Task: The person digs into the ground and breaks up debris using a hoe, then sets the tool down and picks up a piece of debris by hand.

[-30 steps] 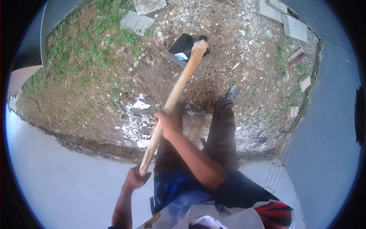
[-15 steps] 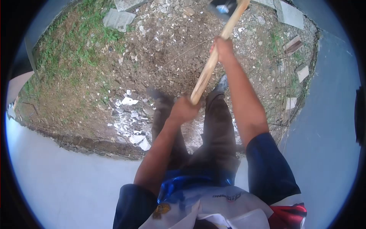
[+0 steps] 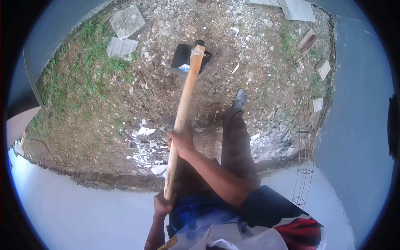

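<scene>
We see a long pale wooden handle ending in a flat black metal hoe blade, which sits on stony brown soil. Broken white fragments already lie loose near the grey concrete edge; much ground appears undug. Our right hand wraps its fingers mid-shaft, arm bent; our left hand clasps the handle's butt, close to the body.
</scene>
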Available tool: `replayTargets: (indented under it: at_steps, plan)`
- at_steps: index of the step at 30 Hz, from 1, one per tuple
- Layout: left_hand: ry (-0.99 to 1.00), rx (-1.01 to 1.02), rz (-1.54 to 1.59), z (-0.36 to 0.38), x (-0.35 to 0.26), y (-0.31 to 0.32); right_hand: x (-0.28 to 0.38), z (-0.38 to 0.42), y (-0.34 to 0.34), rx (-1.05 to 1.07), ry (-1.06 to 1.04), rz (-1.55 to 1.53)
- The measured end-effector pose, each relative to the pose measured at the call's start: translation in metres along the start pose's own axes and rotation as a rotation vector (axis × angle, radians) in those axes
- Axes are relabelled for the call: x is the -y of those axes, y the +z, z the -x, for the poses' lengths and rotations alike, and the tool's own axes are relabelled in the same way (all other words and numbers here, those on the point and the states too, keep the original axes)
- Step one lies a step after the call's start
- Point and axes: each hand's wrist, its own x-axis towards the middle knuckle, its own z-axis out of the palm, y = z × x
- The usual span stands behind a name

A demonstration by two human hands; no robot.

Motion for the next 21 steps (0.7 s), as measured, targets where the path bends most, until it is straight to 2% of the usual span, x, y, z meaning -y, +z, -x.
replayTargets:
  at_steps: [2, 3, 4, 6, 7, 8, 9, 10, 11, 12, 15, 17, 19, 21]
  plan:
    - [-0.104, 0.058, 0.050, -0.019, 0.011, -0.012, 0.003, -0.018, 0.025, 0.178, -0.077, 0.068]
    - [-0.011, -0.043, 0.224, -0.034, -0.024, -0.013, 0.014, -0.029, 0.038, 0.242, -0.160, 0.124]
    - [-0.092, -0.001, 0.189, -0.049, -0.022, -0.016, 0.029, -0.039, 0.047, 0.303, -0.238, 0.186]
    - [-0.113, -0.091, 0.361, -0.079, -0.077, -0.024, 0.058, -0.057, 0.059, 0.334, -0.433, 0.335]
    - [-0.119, -0.103, 0.324, -0.094, -0.095, -0.034, 0.076, -0.062, 0.056, 0.390, -0.382, 0.382]
    - [0.001, -0.168, 0.261, -0.108, -0.112, -0.046, 0.094, -0.061, 0.046, 0.448, -0.328, 0.426]
    - [0.043, -0.227, 0.164, -0.116, -0.137, -0.064, 0.113, -0.054, 0.031, 0.416, -0.329, 0.483]
    - [0.093, -0.289, 0.255, -0.125, -0.147, -0.083, 0.124, -0.053, 0.009, 0.346, -0.344, 0.506]
    - [0.060, -0.270, 0.255, -0.127, -0.184, -0.109, 0.130, -0.059, -0.021, 0.269, -0.360, 0.524]
    - [0.001, -0.251, 0.145, -0.131, -0.210, -0.133, 0.131, -0.075, -0.063, 0.207, -0.375, 0.569]
    - [-0.040, -0.345, 0.172, -0.153, -0.259, -0.170, 0.149, -0.107, -0.183, -0.039, -0.344, 0.525]
    - [-0.062, -0.335, 0.173, -0.166, -0.289, -0.186, 0.177, -0.119, -0.233, -0.182, -0.313, 0.579]
    - [-0.100, -0.310, 0.212, -0.182, -0.313, -0.193, 0.208, -0.151, -0.264, -0.220, -0.311, 0.640]
    - [-0.124, -0.347, 0.212, -0.188, -0.325, -0.180, 0.219, -0.244, -0.321, -0.173, -0.543, 0.924]
